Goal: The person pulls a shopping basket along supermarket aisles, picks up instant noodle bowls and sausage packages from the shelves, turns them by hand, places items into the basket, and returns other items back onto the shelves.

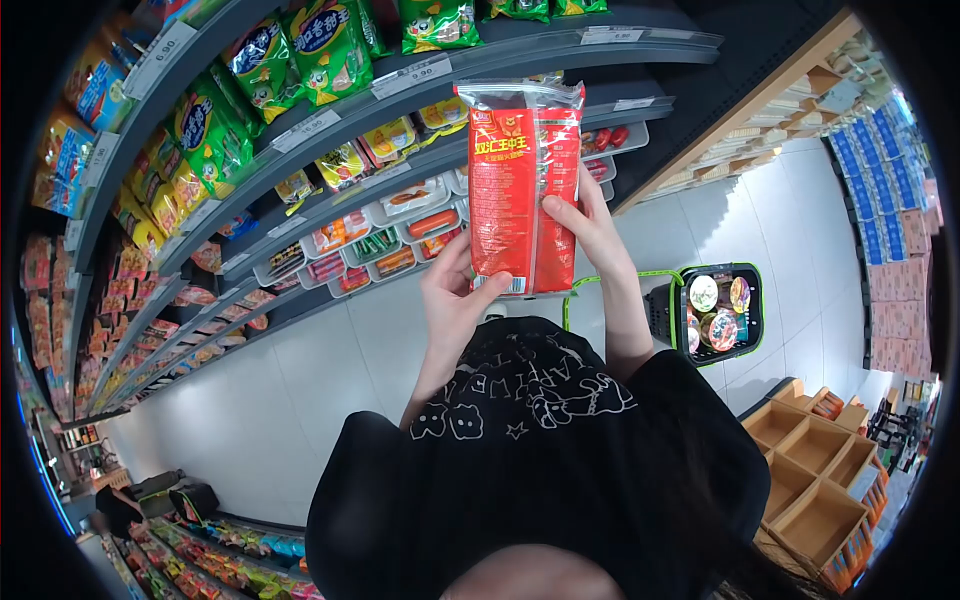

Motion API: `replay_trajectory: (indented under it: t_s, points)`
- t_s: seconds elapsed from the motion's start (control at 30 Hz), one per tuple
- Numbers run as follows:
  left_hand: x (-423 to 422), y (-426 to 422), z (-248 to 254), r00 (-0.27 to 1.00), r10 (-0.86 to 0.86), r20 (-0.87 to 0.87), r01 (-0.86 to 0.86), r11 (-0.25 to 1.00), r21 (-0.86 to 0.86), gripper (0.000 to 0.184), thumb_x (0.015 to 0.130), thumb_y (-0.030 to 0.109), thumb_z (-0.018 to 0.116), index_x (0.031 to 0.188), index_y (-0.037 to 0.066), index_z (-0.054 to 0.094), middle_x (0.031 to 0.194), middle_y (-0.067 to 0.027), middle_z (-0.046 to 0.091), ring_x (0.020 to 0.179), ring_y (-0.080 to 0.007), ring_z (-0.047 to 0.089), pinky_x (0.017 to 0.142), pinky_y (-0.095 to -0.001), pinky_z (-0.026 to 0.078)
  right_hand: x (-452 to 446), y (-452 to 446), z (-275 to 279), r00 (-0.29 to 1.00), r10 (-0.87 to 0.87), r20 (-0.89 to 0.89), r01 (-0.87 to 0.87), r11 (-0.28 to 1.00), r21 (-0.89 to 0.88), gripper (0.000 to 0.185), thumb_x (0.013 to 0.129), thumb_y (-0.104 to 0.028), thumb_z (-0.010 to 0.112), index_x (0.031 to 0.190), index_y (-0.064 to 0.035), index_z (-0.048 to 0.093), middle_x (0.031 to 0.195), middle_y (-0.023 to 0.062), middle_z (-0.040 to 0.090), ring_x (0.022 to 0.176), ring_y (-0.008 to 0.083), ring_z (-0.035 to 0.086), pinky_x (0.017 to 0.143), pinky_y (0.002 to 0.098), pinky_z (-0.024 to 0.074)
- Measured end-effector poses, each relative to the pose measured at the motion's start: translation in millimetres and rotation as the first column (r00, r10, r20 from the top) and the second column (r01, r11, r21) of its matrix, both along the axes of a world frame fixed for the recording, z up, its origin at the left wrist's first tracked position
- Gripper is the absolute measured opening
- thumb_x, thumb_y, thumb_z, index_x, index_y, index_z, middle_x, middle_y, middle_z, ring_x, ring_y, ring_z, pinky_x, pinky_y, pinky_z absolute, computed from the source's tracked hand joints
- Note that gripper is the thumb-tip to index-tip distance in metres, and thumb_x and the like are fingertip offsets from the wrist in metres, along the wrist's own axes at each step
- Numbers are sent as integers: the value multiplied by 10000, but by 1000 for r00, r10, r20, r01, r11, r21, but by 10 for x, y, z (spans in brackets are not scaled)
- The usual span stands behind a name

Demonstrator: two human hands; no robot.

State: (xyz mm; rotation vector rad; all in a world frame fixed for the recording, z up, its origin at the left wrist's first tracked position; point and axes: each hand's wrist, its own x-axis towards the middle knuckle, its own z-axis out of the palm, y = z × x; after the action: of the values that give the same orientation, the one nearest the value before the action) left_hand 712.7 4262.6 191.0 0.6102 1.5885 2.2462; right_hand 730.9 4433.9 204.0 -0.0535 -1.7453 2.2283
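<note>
Both my hands hold up a red sausage packet [505, 205] in front of the shelf. Its back faces me, with yellow characters near the top, fine print, a seam down its length and a barcode at the bottom. My left hand [458, 293] grips the lower left corner, thumb over the front near the barcode. On the right edge my right hand [592, 225] is closed, its thumb pressed on the printed face. The fingers behind the packet are mostly hidden. Trays of packed sausages [435, 223] lie on the low shelf behind it.
Curved shelves with price tags [412, 76] and green snack bags [330, 50] rise ahead and to the left. A black shopping basket with green trim [757, 310] stands to my right, holding several tubs [722, 328]. Wooden bins [812, 445] are at lower right.
</note>
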Motion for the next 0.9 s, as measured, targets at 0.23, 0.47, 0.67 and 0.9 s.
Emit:
replay_trajectory:
  t_s: [0.23, 0.47, 0.67, 0.9]
  points:
    - [32, -45, 17, 996, 56, -64, -57, 998, -16, 574, 663, -23, 637, 1147, -105, 340, 1017, -154, 528, 921, -166, 519, 785, -248, 408, 106, -7, -20, 990, 142, -3, -142, 990, 25, 600, 702, -165, 618, 1196, -18, 311, 1104, 77, 447, 1000, 121, 427, 847, 277, 344]
    - [-4, -82, 71, 989, 109, -103, -107, 994, 25, 574, 659, -24, 638, 1144, -110, 345, 1016, -157, 527, 918, -161, 520, 773, -244, 414, 161, -67, -107, 980, 198, 16, -199, 973, 118, 580, 698, -153, 620, 1181, -9, 333, 1065, 71, 481, 960, 115, 458, 822, 269, 364]
    - [-13, -104, 55, 986, 105, -127, -105, 994, 5, 577, 649, -39, 637, 1143, -111, 348, 1017, -164, 525, 915, -161, 521, 768, -244, 421, 160, -81, -103, 984, 178, 19, -179, 977, 119, 540, 701, -155, 617, 1152, -4, 363, 1027, 62, 506, 923, 108, 478, 808, 263, 373]
    - [-27, -121, 25, 984, 119, -134, -122, 992, -15, 603, 628, -55, 646, 1146, -113, 342, 1039, -180, 507, 936, -185, 514, 792, -270, 422, 145, -90, -159, 985, 167, 31, -169, 983, 75, 469, 698, -156, 623, 1086, 11, 418, 975, 53, 522, 868, 88, 496, 763, 246, 394]
